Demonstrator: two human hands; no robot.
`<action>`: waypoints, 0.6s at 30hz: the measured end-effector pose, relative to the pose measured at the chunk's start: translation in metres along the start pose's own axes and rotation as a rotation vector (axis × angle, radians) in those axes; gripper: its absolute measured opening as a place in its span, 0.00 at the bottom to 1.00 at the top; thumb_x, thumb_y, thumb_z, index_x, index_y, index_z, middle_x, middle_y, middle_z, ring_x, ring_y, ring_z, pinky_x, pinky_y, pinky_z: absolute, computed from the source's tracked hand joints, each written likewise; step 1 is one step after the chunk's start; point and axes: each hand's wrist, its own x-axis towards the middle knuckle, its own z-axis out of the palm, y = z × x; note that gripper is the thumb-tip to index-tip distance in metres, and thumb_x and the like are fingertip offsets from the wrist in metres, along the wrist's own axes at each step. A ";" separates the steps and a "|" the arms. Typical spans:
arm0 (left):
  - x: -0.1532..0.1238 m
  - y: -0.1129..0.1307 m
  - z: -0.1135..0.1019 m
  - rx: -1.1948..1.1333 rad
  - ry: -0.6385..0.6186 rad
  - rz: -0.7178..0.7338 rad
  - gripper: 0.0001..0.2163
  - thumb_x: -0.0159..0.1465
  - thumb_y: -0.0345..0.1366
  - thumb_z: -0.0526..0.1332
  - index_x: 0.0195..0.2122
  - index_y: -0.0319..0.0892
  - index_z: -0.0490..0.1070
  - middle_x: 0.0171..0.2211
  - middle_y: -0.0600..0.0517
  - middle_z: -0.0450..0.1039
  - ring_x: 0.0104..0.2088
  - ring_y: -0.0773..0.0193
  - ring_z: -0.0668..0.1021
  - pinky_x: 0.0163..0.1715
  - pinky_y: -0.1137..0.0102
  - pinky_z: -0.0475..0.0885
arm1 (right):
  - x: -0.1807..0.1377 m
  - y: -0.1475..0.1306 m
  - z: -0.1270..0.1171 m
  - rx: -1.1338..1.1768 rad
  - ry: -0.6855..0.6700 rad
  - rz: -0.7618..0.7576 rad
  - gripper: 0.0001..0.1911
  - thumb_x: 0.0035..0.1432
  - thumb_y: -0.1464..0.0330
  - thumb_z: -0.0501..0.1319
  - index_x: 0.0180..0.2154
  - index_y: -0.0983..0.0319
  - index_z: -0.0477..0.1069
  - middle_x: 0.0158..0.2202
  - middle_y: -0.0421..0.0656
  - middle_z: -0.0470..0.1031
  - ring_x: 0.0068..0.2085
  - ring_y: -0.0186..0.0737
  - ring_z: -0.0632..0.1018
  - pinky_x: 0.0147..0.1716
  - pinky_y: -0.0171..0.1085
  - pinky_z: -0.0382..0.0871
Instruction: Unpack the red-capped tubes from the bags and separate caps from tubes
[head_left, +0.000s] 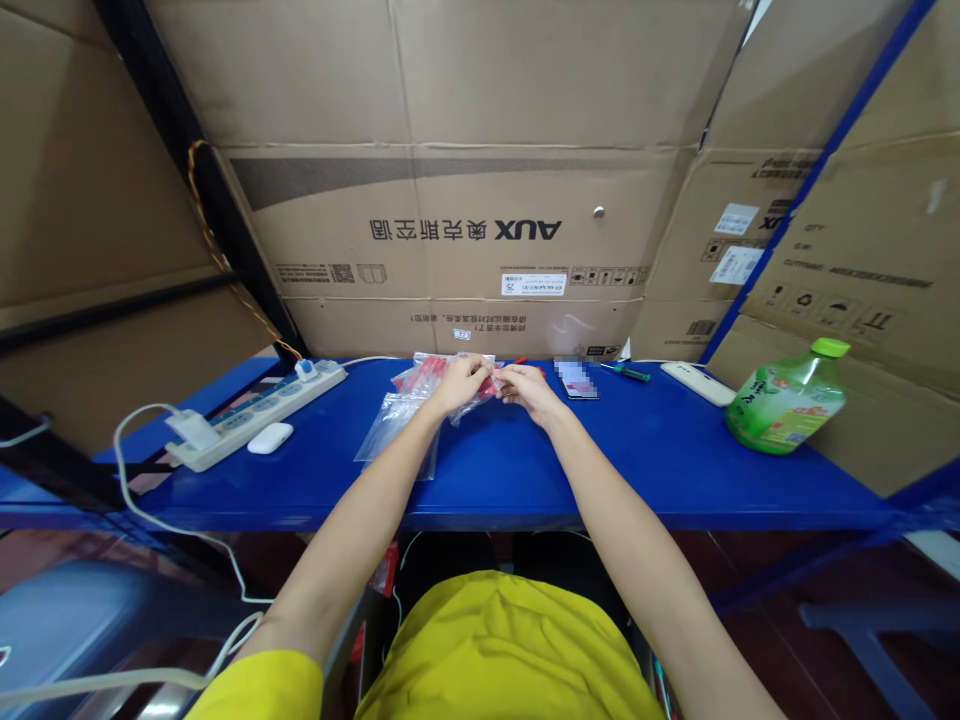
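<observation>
My left hand (462, 384) and my right hand (528, 388) meet over the back middle of the blue table, fingertips almost touching. Both are closed in a pinch on a small clear plastic bag (474, 404) with something red at it; the fingers partly hide it. Under and beside my left hand lies a pile of clear plastic bags with red pieces (421, 374). Flat clear bags (394, 430) spread toward the front, partly beneath my left forearm. A thin red item (519, 360) shows just behind my right hand.
On the blue table (495, 480) a white power strip (262, 412) with a plugged-in charger (193, 428) and a white earbud case (270, 437) lie left. Rightward are a phone (576, 380), a screwdriver (630, 373), a white slim device (697, 383) and a green bottle (784, 405). Cardboard (450, 180) walls the back.
</observation>
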 end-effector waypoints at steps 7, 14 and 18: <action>0.000 0.003 0.003 0.005 0.005 0.034 0.10 0.66 0.37 0.53 0.29 0.42 0.68 0.28 0.51 0.73 0.31 0.62 0.73 0.36 0.68 0.67 | 0.002 0.002 0.005 -0.029 0.033 0.035 0.08 0.56 0.67 0.61 0.26 0.60 0.65 0.21 0.37 0.73 0.23 0.33 0.76 0.23 0.30 0.69; -0.004 0.011 0.001 -0.004 0.058 0.007 0.10 0.64 0.35 0.54 0.25 0.43 0.61 0.24 0.54 0.66 0.27 0.65 0.66 0.29 0.70 0.60 | 0.010 0.012 0.010 -0.135 0.219 -0.071 0.12 0.61 0.65 0.63 0.27 0.59 0.65 0.20 0.38 0.73 0.21 0.34 0.76 0.21 0.31 0.71; -0.004 0.015 0.000 -0.108 0.078 0.030 0.09 0.64 0.35 0.54 0.27 0.43 0.61 0.24 0.55 0.64 0.26 0.66 0.66 0.30 0.70 0.60 | 0.011 0.012 -0.004 -0.263 0.334 -0.047 0.08 0.60 0.67 0.60 0.28 0.58 0.65 0.17 0.37 0.71 0.22 0.38 0.78 0.25 0.34 0.73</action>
